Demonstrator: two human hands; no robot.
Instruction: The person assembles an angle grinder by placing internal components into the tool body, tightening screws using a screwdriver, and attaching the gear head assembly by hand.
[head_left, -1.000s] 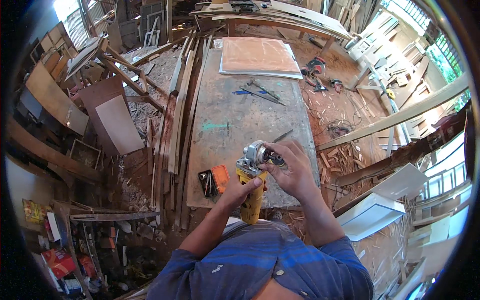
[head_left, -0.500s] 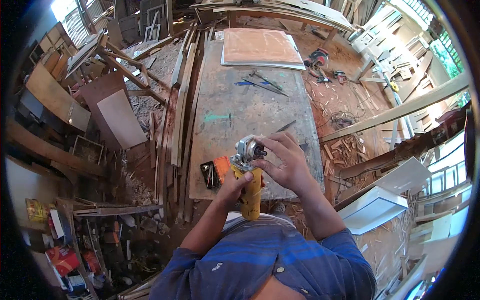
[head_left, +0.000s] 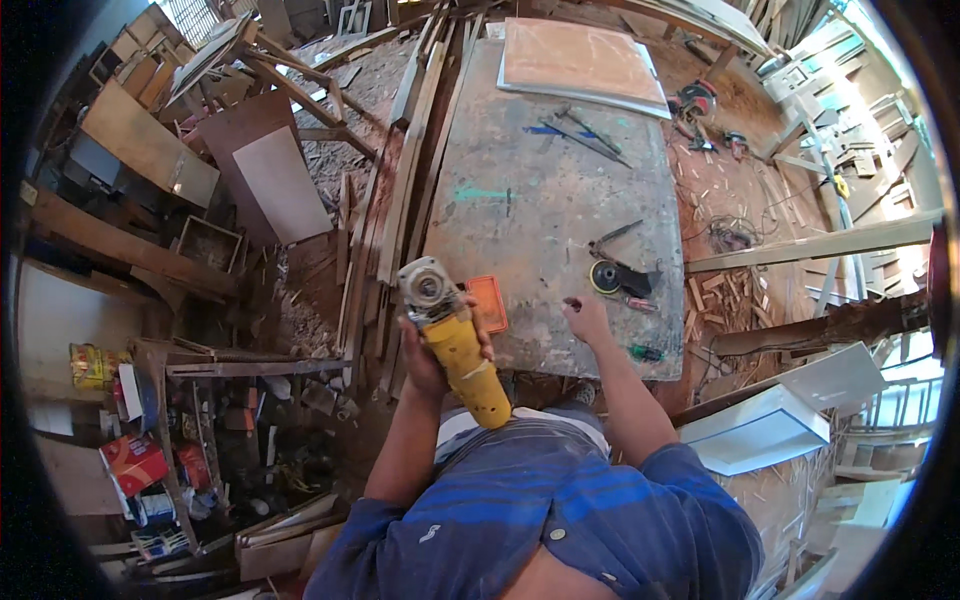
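Note:
My left hand [head_left: 427, 362] is wrapped round the yellow body of an angle grinder [head_left: 462, 365], its silver gear head tilted up and away from me, at the left of the worktable [head_left: 540, 220]. No disc shows on the head. Over the table's near part, apart from the grinder, is my right hand [head_left: 587, 322], its fingers curled together; whatever they may hold is too small to name. An orange case lid [head_left: 487, 303] lies beside the grinder. To the right hand's far right are a yellow-rimmed disc [head_left: 605, 277], a black curved piece [head_left: 637, 281] and a dark hand tool [head_left: 614, 238].
Long dark tools [head_left: 590, 140] lie farther up the table, before a brown board [head_left: 580, 62]. A small green-and-black object [head_left: 647, 352] sits near the right edge. Timber planks [head_left: 415, 160] run along the left side; a white box-like panel [head_left: 760, 425] stands at right.
My right hand has left the grinder's head and moved right and down over the table. The grinder has swung left in my left hand. The view has shifted, showing more of the table's right side.

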